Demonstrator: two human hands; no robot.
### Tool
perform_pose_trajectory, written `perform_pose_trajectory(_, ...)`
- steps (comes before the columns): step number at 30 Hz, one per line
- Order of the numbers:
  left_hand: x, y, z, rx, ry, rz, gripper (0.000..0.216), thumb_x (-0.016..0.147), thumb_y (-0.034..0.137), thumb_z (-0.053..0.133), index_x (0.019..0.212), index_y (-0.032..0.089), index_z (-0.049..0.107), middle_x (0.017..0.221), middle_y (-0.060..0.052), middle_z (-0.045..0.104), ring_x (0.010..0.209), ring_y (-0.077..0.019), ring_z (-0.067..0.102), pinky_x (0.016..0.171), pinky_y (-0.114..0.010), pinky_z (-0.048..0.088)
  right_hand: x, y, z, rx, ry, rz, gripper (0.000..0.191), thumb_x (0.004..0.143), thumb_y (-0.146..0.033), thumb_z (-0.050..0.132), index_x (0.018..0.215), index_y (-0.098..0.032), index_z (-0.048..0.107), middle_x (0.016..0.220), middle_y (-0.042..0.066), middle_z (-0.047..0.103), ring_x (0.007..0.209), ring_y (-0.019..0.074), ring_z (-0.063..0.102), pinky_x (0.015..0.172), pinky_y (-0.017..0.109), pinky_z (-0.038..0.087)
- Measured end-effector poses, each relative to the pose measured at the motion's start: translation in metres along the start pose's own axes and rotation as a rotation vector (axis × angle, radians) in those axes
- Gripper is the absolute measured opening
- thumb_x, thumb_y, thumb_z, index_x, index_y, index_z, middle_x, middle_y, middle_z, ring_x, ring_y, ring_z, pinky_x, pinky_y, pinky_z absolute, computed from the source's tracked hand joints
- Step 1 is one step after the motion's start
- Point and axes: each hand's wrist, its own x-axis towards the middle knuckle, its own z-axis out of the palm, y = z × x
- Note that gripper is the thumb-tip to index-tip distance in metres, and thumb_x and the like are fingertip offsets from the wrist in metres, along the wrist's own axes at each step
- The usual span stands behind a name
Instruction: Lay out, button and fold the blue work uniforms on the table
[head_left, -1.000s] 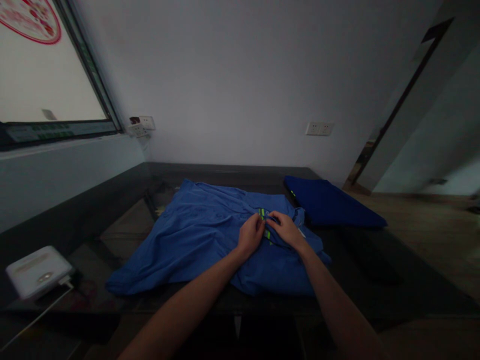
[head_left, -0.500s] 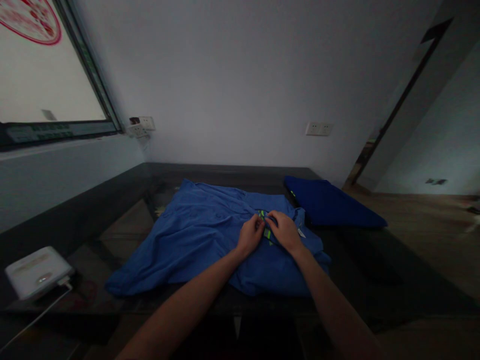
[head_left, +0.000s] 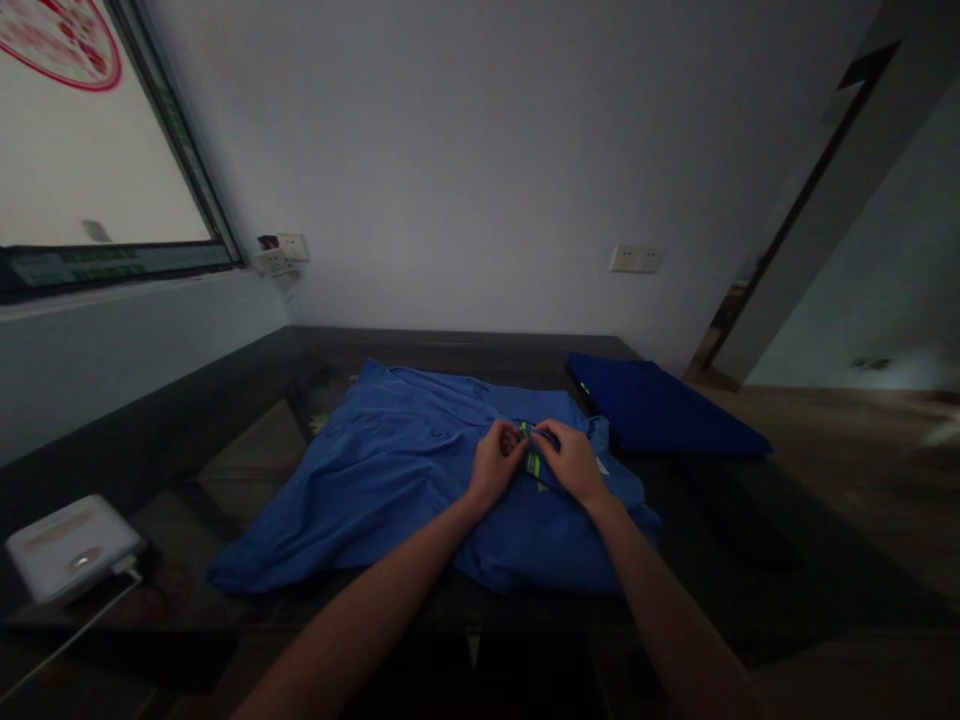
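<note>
A blue shirt [head_left: 390,480] lies spread on a dark table [head_left: 750,540]. It has a patch of bright green stripes [head_left: 533,463] near its collar end. My left hand [head_left: 495,468] and my right hand [head_left: 571,462] meet at that spot, fingers curled and pinching the fabric beside the stripes. Both forearms reach in from the bottom edge of the view.
A folded dark blue garment [head_left: 660,405] lies at the table's far right. A white box [head_left: 71,545] with a cable sits at the near left. Wall sockets [head_left: 636,259] are on the back wall, and a window [head_left: 82,150] is at the left.
Both hands have stayed at the green stripes, with the fingers shifting slightly on the fabric. The shirt has barely moved.
</note>
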Motion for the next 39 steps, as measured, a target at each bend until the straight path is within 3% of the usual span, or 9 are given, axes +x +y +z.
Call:
perform_pose_trajectory(5, 0.015, -0.003, -0.025, 0.334, -0.022, 0.167, 0.025, 0.08, 0.014, 0.052, 0.105, 0.02, 0.054, 0.101, -0.006, 0.059, 0.097, -0.0192, 0.054, 0.087, -0.033, 0.042, 0.003, 0.0, -0.012, 0.066, 0.065, 0.064, 0.016, 0.083, -0.035, 0.055, 0.083, -0.021, 0.063, 0.083, 0.004, 0.069, 0.08, 0.0218, 0.064, 0.072, 0.031, 0.043)
perform_pose_trajectory(9, 0.025, -0.013, -0.044, 0.57, -0.047, 0.089, 0.03, 0.081, 0.011, 0.05, 0.108, 0.022, 0.056, 0.112, -0.008, 0.059, 0.108, -0.0231, 0.051, 0.093, -0.038, 0.038, 0.005, 0.006, -0.016, 0.044, 0.097, 0.104, 0.017, 0.077, -0.036, 0.063, 0.082, -0.021, 0.064, 0.083, 0.005, 0.07, 0.082, 0.0242, 0.064, 0.074, 0.034, 0.044)
perform_pose_trajectory(14, 0.025, -0.02, -0.048, 0.672, -0.142, 0.027, 0.026, 0.083, 0.015, 0.05, 0.106, 0.024, 0.057, 0.108, -0.006, 0.062, 0.106, -0.0236, 0.054, 0.094, -0.041, 0.035, 0.007, 0.023, -0.016, 0.034, 0.1, 0.124, 0.015, 0.076, -0.033, 0.061, 0.081, -0.02, 0.064, 0.083, 0.006, 0.07, 0.081, 0.0233, 0.064, 0.074, 0.033, 0.044)
perform_pose_trajectory(20, 0.027, -0.019, -0.052, 0.743, -0.084, 0.067, 0.019, 0.082, 0.023, 0.057, 0.101, 0.023, 0.058, 0.105, -0.006, 0.06, 0.105, -0.0238, 0.052, 0.096, -0.041, 0.032, 0.008, 0.033, -0.018, 0.028, 0.116, 0.176, 0.012, 0.078, -0.03, 0.058, 0.081, -0.02, 0.064, 0.083, 0.006, 0.07, 0.08, 0.0224, 0.063, 0.073, 0.032, 0.044)
perform_pose_trajectory(28, 0.028, -0.01, -0.055, 0.767, -0.088, 0.094, 0.017, 0.081, 0.028, 0.061, 0.095, 0.02, 0.057, 0.1, -0.007, 0.057, 0.096, -0.0237, 0.051, 0.081, -0.034, 0.04, 0.007, 0.044, -0.025, -0.116, 0.177, 0.278, 0.016, 0.081, -0.025, 0.054, 0.091, -0.02, 0.066, 0.091, 0.008, 0.07, 0.086, 0.024, 0.063, 0.073, 0.033, 0.044)
perform_pose_trajectory(33, 0.023, -0.005, -0.049, 0.722, -0.183, 0.12, 0.01, 0.086, 0.026, 0.056, 0.09, 0.019, 0.062, 0.09, -0.006, 0.06, 0.088, -0.0215, 0.054, 0.078, -0.031, 0.041, 0.002, 0.044, -0.031, -0.263, 0.201, 0.346, 0.019, 0.083, -0.022, 0.053, 0.096, -0.024, 0.066, 0.087, 0.007, 0.069, 0.08, 0.0233, 0.062, 0.065, 0.031, 0.041)
perform_pose_trajectory(35, 0.022, -0.004, -0.046, 0.692, -0.197, 0.109, 0.013, 0.087, 0.025, 0.053, 0.089, 0.019, 0.064, 0.088, -0.006, 0.06, 0.086, -0.0206, 0.055, 0.076, -0.03, 0.041, 0.002, 0.039, -0.032, -0.356, 0.2, 0.303, 0.022, 0.082, -0.018, 0.053, 0.099, -0.023, 0.065, 0.088, 0.008, 0.069, 0.08, 0.0239, 0.061, 0.065, 0.032, 0.041)
perform_pose_trajectory(39, 0.02, 0.002, -0.043, 0.628, -0.188, 0.131, 0.019, 0.09, 0.023, 0.046, 0.084, 0.018, 0.064, 0.084, -0.005, 0.059, 0.083, -0.019, 0.055, 0.074, -0.029, 0.041, 0.003, 0.019, -0.025, -0.441, 0.228, 0.003, 0.029, 0.082, -0.013, 0.051, 0.107, -0.02, 0.063, 0.106, 0.01, 0.066, 0.101, 0.0277, 0.055, 0.083, 0.04, 0.04)
